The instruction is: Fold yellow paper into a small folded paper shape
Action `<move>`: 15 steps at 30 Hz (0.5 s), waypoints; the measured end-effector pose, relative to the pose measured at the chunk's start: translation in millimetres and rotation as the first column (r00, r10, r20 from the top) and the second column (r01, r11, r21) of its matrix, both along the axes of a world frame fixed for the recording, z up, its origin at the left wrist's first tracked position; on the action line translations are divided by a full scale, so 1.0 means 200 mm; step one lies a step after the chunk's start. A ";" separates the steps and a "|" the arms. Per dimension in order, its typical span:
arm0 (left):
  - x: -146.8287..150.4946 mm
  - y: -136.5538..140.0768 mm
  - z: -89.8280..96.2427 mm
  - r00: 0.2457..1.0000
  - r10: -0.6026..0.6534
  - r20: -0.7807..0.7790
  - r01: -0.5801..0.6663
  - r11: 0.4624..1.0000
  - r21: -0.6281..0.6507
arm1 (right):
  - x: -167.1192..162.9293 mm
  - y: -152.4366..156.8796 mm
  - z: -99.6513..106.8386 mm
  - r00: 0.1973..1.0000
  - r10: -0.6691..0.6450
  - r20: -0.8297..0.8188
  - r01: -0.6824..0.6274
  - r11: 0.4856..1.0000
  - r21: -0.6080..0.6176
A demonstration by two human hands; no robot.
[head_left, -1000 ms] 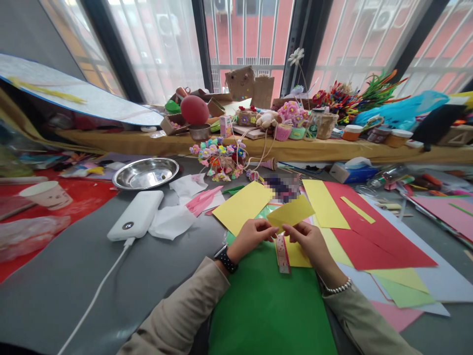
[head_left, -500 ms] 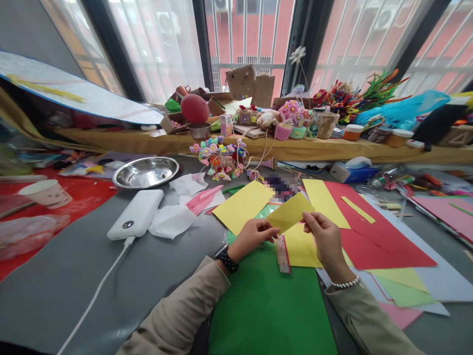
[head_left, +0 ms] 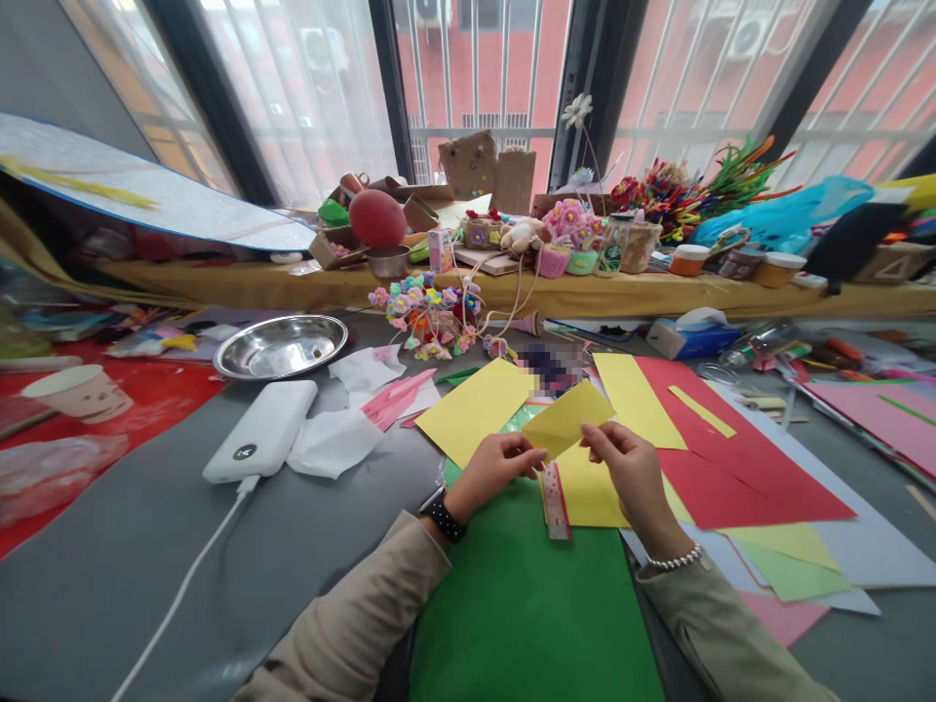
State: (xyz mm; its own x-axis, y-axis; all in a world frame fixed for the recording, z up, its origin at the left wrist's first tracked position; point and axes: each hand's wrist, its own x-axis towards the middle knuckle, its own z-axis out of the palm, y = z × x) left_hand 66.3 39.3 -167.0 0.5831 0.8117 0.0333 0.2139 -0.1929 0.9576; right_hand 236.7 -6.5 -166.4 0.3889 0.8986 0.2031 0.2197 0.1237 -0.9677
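Observation:
A small yellow sheet of paper is held up between my two hands. My left hand pinches its lower left edge, with a dark watch on the wrist. Thumb and fingers of my right hand grip the right end; a beaded bracelet circles that wrist. Below the paper, a pink patterned ruler lies partly on a yellow sheet and partly on a large green sheet. Another yellow sheet rests behind my left hand.
Red paper with a yellow strip lies to the right. On the left are a white power bank with its cable, crumpled tissue, a steel plate and a paper cup. Crafts crowd the window ledge.
The view has shifted slightly, so most things sit a little further left. Both hands keep hold of the small yellow paper, in nearly the same pose.

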 end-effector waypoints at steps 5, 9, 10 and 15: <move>0.00 0.00 -0.01 1.000 -0.004 -0.008 0.004 1.000 -0.011 | 0.04 0.02 0.00 0.972 -0.109 -0.210 0.130 0.988 0.087; 0.00 0.01 -0.02 1.000 0.000 -0.011 0.000 1.000 -0.014 | 0.03 0.02 -0.01 0.971 -0.072 -0.228 0.087 0.995 0.058; 0.00 0.01 -0.02 1.000 0.004 -0.008 -0.004 1.000 -0.013 | 0.02 0.02 -0.01 0.977 -0.047 -0.207 0.058 0.997 0.046; 0.00 0.00 0.00 1.000 0.023 0.019 -0.022 0.999 -0.038 | -0.02 0.00 0.00 0.991 0.119 -0.053 -0.121 0.992 -0.040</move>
State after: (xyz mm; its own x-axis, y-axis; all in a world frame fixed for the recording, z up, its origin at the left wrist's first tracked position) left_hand 66.6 39.0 -167.0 0.5639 0.8257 0.0138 0.1991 -0.1522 0.9681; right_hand 231.7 -6.6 -166.5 0.2864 0.9470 0.1457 0.1565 0.1038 -0.9822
